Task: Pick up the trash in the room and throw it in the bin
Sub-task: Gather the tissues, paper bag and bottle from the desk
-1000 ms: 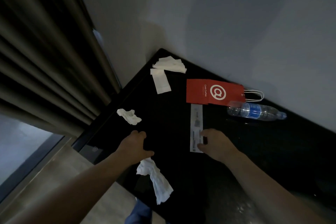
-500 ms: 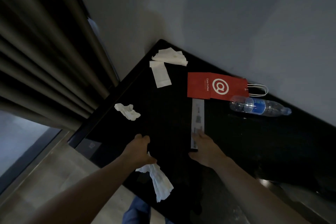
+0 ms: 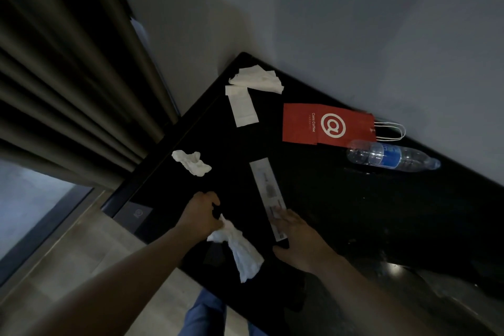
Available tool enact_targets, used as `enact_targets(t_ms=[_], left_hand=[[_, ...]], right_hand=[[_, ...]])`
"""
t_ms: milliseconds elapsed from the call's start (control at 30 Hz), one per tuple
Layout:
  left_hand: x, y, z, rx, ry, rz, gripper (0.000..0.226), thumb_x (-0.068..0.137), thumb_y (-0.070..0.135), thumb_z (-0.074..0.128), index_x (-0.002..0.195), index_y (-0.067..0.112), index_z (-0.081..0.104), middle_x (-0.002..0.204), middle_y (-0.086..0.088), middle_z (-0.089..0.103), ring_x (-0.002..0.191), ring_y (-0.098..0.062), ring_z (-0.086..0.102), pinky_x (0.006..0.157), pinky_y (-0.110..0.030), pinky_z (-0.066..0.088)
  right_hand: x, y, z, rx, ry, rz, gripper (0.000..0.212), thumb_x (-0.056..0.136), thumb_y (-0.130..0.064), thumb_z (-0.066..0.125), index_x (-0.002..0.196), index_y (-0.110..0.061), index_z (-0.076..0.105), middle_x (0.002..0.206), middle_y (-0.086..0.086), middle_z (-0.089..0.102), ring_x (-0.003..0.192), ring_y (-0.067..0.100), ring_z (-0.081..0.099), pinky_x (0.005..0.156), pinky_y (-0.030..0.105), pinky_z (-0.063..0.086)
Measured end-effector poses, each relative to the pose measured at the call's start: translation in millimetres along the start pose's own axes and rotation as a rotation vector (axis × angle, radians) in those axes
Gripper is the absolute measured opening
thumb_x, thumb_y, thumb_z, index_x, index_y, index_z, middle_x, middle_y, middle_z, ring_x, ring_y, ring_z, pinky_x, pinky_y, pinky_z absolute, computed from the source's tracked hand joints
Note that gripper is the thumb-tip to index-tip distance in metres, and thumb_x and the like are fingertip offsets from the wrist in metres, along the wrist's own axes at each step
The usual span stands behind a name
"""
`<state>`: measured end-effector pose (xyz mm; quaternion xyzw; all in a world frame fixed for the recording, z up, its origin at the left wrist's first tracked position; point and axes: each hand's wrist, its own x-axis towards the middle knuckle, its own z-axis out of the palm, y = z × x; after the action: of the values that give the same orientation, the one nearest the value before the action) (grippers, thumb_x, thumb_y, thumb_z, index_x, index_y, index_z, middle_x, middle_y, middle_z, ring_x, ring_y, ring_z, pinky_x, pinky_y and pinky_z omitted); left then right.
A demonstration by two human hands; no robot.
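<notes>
Seven pieces of trash, two hands, one black desk [image 3: 354, 213].

- Nearest: a blue trouser leg [image 3: 204, 314] at the bottom edge, over pale floor [image 3: 81, 254].
- Left hand [image 3: 200, 215]: fingers curled, gripping a crumpled tissue [image 3: 240, 251] that hangs down from the fist over the desk's near edge.
- Right hand [image 3: 300, 240]: released and flat, fingers straight, pressing on the near end of a receipt [image 3: 268, 194], thumb apart on the desk.
- Receipt: long white strip lying flat, running away from the right hand toward the bag.
- Small tissue wad [image 3: 192, 162]: white, scrunched, near the desk's left edge, beyond the left hand and apart from it.
- Red paper bag [image 3: 324, 124]: flat on its side, white round logo up, white handles toward the wall [image 3: 354, 22].
- Plastic bottle [image 3: 390, 157]: clear, blue label, on its side just beside the bag's handles.
- Folded napkin [image 3: 242, 106]: white, flat, left of the bag.
- Napkin heap [image 3: 257, 79]: loose white sheets in the far corner, touching the folded napkin's far end.
- Curtain [image 3: 68, 76]: dark pleats, left of the desk.
</notes>
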<state>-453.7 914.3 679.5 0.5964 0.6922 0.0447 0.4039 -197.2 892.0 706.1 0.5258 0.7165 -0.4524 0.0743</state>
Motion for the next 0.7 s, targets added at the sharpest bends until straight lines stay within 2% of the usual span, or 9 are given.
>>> enact_targets(t_ms=[100, 167, 200, 233, 300, 367, 433, 533, 700], left_hand=[[11, 7, -12, -0.118, 0.146, -0.049, 0.043, 0.072, 0.013, 0.078, 0.11, 0.004, 0.06, 0.105, -0.011, 0.061, 0.087, -0.015, 0.056, 0.068, -0.019, 0.039], [19, 14, -17, -0.172, 0.21, -0.054, 0.046, 0.074, 0.013, 0.078, 0.115, 0.003, 0.059, 0.108, -0.012, 0.061, 0.091, -0.016, 0.058, 0.072, -0.022, 0.042], [21, 18, -18, -0.179, 0.224, -0.044, 0.048, 0.075, 0.015, 0.078, 0.117, 0.003, 0.058, 0.111, -0.012, 0.061, 0.093, -0.017, 0.059, 0.074, -0.023, 0.043], [22, 21, -18, -0.175, 0.233, -0.026, 0.05, 0.075, 0.017, 0.078, 0.118, 0.003, 0.058, 0.113, -0.012, 0.058, 0.093, -0.018, 0.059, 0.075, -0.023, 0.044], [22, 26, -15, -0.142, 0.267, 0.033, 0.05, 0.076, 0.021, 0.079, 0.119, 0.006, 0.057, 0.116, -0.009, 0.051, 0.091, -0.014, 0.056, 0.077, -0.021, 0.043], [21, 27, -12, -0.072, 0.353, 0.115, 0.046, 0.076, 0.022, 0.078, 0.115, 0.008, 0.059, 0.113, -0.009, 0.052, 0.091, -0.014, 0.055, 0.081, -0.021, 0.042], [23, 22, -14, -0.015, 0.444, 0.145, 0.041, 0.075, 0.02, 0.077, 0.11, 0.007, 0.062, 0.109, -0.011, 0.056, 0.094, -0.022, 0.057, 0.083, -0.028, 0.047], [30, 12, -28, 0.058, 0.512, 0.126, 0.043, 0.073, 0.019, 0.076, 0.111, 0.005, 0.062, 0.111, -0.016, 0.056, 0.099, -0.034, 0.056, 0.084, -0.042, 0.05], [48, 10, -59, 0.211, 0.441, -0.024, 0.079, 0.075, 0.033, 0.076, 0.141, 0.014, 0.038, 0.141, -0.018, 0.03, 0.12, -0.042, 0.033, 0.095, -0.051, 0.042]], right_hand=[[1, -3, 1, 0.048, -0.008, -0.042, 0.063, 0.092, -0.028, 0.059, 0.149, -0.024, 0.033, 0.152, -0.001, 0.034, 0.141, 0.016, 0.028, 0.112, 0.019, 0.023], [3, -3, -1, 0.079, 0.035, -0.021, 0.045, 0.092, -0.025, 0.058, 0.136, -0.019, 0.05, 0.125, 0.004, 0.054, 0.116, 0.019, 0.051, 0.099, 0.03, 0.043], [5, -2, -3, 0.084, 0.068, -0.002, 0.035, 0.093, -0.024, 0.058, 0.126, -0.017, 0.056, 0.113, 0.005, 0.057, 0.104, 0.019, 0.055, 0.091, 0.034, 0.048], [5, -1, -6, 0.092, 0.101, 0.015, 0.029, 0.093, -0.024, 0.058, 0.12, -0.015, 0.059, 0.111, 0.004, 0.058, 0.099, 0.018, 0.055, 0.086, 0.031, 0.05], [5, 3, -12, 0.11, 0.14, 0.045, 0.036, 0.092, -0.025, 0.059, 0.127, -0.019, 0.056, 0.12, -0.005, 0.056, 0.106, 0.01, 0.053, 0.079, 0.008, 0.044], [7, 10, -16, 0.11, 0.158, 0.059, 0.042, 0.091, -0.026, 0.061, 0.131, -0.025, 0.052, 0.122, -0.011, 0.054, 0.11, 0.005, 0.052, 0.074, 0.0, 0.037], [7, 13, -21, 0.094, 0.157, 0.074, 0.042, 0.09, -0.024, 0.061, 0.131, -0.025, 0.052, 0.123, -0.01, 0.054, 0.11, 0.004, 0.051, 0.076, -0.001, 0.036], [8, 14, -27, 0.071, 0.171, 0.101, 0.047, 0.091, -0.026, 0.06, 0.136, -0.025, 0.048, 0.133, -0.01, 0.05, 0.119, 0.005, 0.047, 0.094, 0.01, 0.037], [17, 6, -37, 0.076, 0.255, 0.117, 0.048, 0.091, -0.027, 0.059, 0.137, -0.025, 0.048, 0.138, -0.009, 0.048, 0.124, 0.007, 0.046, 0.1, 0.016, 0.037]])
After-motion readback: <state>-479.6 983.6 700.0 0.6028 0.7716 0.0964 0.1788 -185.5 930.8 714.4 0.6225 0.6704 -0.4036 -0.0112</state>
